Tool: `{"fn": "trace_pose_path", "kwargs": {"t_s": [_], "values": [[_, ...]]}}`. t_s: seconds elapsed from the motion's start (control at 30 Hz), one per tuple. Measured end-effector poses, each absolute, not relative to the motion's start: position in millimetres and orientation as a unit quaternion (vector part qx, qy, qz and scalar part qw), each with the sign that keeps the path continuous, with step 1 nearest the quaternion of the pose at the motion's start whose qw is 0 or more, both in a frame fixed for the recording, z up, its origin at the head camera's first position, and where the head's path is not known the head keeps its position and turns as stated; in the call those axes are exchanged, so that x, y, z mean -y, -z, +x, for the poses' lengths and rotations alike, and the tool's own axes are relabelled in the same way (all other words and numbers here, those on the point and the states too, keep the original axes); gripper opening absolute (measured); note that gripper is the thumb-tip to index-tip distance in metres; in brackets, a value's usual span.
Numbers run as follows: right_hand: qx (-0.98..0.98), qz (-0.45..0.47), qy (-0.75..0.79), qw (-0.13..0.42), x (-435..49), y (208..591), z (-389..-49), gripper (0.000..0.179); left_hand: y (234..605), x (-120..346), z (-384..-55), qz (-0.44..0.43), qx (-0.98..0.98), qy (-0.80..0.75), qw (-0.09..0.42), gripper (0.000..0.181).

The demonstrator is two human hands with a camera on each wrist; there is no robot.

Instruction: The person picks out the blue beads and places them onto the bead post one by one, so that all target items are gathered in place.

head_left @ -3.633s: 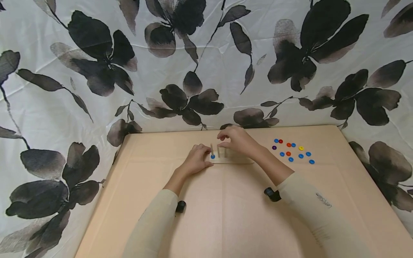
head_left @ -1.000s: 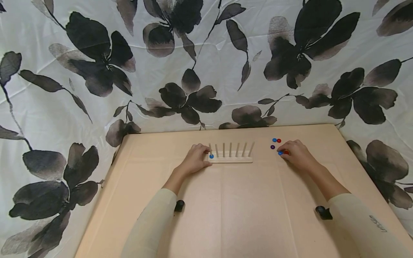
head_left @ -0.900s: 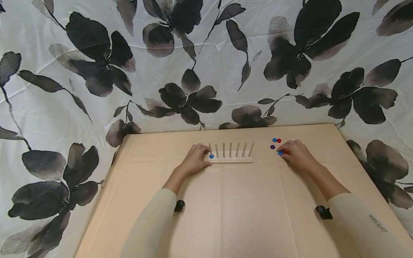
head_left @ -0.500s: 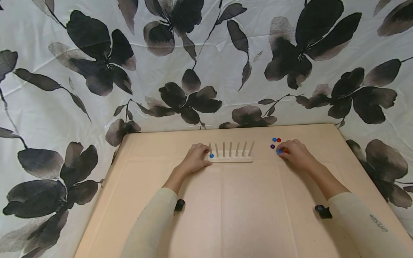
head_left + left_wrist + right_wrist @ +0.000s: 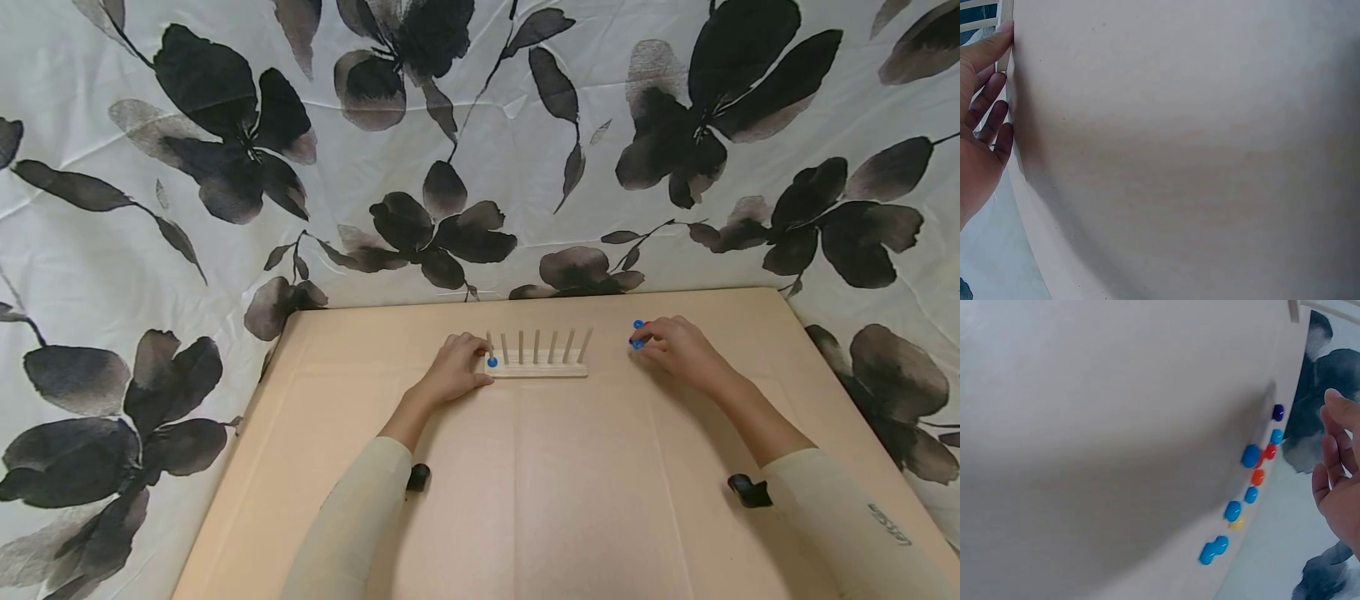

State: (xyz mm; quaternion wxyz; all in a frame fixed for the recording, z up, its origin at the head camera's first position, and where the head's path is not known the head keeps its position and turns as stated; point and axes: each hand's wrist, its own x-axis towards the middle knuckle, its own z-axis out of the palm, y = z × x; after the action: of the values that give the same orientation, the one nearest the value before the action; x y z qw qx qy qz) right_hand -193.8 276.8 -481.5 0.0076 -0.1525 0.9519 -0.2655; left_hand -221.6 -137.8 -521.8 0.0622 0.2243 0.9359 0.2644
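A pale wooden peg rack (image 5: 536, 372) stands near the table's far edge, with several upright pegs and a blue bead (image 5: 492, 362) low on the leftmost one. My left hand (image 5: 452, 367) grips the rack's left end, thumb at the front. In the left wrist view, the thumb and fingers of this hand (image 5: 982, 119) meet the rack's edge (image 5: 1005, 40). Right of the rack, my right hand (image 5: 686, 354) pinches another blue bead (image 5: 637, 344) at its fingertips. The right wrist view shows this hand (image 5: 1342, 456) with thumb and index together; the pinched bead is hidden there.
Loose beads lie right of the rack, mostly covered by my right hand in the head view. The right wrist view shows a purple bead (image 5: 1278, 412), an orange one (image 5: 1258, 477), a yellow one (image 5: 1237, 522) and several blue ones. A floral cloth (image 5: 450, 100) hangs behind the table (image 5: 585, 467).
From the rack, my right hand has gone right to the loose beads. It has since shifted slightly left and away from me with a blue bead. My left hand has stayed at the rack.
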Motion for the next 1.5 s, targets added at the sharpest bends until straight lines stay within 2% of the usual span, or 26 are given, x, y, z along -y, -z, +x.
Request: {"fn": "trace_pose_path", "kwargs": {"t_s": [0.27,0.63,0.83,1.1,1.5], "values": [[-0.939,-0.2,0.269,-0.073,-258.1,464.6,-192.0,0.018,521.3,138.2,-220.5,0.225,-0.935,-0.266,0.064,0.051],[-0.931,-0.2,0.278,-0.122,-234.1,430.5,-192.7,0.022,521.0,139.4,-220.7,0.23,-0.934,-0.266,0.067,0.049],[-0.918,-0.221,0.305,-0.122,-212.6,416.3,-197.3,0.02,520.6,140.0,-220.8,0.231,-0.933,-0.267,0.067,0.049],[-0.911,-0.24,0.323,-0.089,-176.4,407.6,-204.4,0.02,521.2,139.4,-221.7,0.233,-0.933,-0.267,0.067,0.048],[-0.902,-0.28,0.324,-0.055,-128.9,411.7,-221.2,0.019,521.6,137.8,-226.1,0.227,-0.934,-0.268,0.064,0.048]]}}
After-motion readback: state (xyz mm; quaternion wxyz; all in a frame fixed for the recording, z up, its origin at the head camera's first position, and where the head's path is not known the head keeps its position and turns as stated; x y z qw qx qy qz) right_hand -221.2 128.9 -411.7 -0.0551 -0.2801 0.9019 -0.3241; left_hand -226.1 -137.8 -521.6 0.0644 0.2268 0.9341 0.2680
